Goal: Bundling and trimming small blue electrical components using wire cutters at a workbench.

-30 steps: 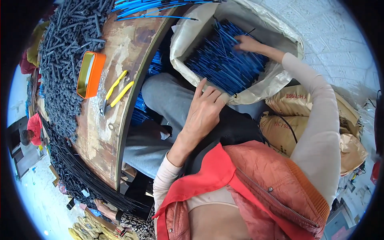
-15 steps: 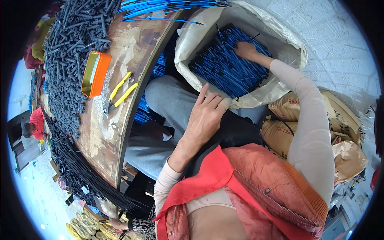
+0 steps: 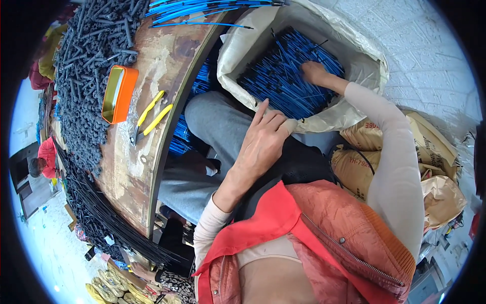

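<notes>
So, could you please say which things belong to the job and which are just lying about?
In use:
white sack, left hand at its rim
thin blue rods, right hand among them

Seemingly idle:
yellow-handled pliers
orange tin
brown bags

An open orange tin (image 3: 128,97) is noted on the worn wooden table (image 3: 119,175), beside yellow-handled pliers (image 3: 157,120). Dark grey parts (image 3: 83,76) are heaped alongside. Brown sacks (image 3: 352,164) are observed at the right.
</notes>
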Demonstrator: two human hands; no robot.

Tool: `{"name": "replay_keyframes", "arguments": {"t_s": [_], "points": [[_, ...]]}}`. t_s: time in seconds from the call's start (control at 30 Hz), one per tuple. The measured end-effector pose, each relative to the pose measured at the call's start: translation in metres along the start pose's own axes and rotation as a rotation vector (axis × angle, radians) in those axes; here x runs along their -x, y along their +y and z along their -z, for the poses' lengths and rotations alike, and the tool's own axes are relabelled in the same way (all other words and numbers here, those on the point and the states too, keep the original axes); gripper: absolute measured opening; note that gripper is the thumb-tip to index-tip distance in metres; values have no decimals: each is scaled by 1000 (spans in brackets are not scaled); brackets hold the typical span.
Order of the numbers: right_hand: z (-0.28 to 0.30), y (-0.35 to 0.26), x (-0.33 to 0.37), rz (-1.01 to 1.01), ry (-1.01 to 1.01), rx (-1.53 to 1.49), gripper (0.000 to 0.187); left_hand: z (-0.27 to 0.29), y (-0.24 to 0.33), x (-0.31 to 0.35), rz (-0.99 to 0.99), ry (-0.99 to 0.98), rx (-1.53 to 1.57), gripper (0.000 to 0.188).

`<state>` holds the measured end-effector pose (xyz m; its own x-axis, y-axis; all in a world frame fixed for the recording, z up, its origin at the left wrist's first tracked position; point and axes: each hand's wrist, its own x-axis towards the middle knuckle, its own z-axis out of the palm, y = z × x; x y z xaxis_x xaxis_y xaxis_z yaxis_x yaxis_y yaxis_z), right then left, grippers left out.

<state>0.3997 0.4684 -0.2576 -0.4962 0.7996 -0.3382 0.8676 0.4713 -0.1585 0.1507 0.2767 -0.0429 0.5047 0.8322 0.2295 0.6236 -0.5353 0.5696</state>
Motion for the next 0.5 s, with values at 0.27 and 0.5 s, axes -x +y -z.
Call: {"name": "replay_keyframes", "arguments": {"t_s": [0.27,0.5], "points": [[134,-39,85,301,284,-326,17,16,-9,3,456,283,694,16],[212,-108,184,569,779,-244,21,15,-27,11,738,188,1507,23]]}}
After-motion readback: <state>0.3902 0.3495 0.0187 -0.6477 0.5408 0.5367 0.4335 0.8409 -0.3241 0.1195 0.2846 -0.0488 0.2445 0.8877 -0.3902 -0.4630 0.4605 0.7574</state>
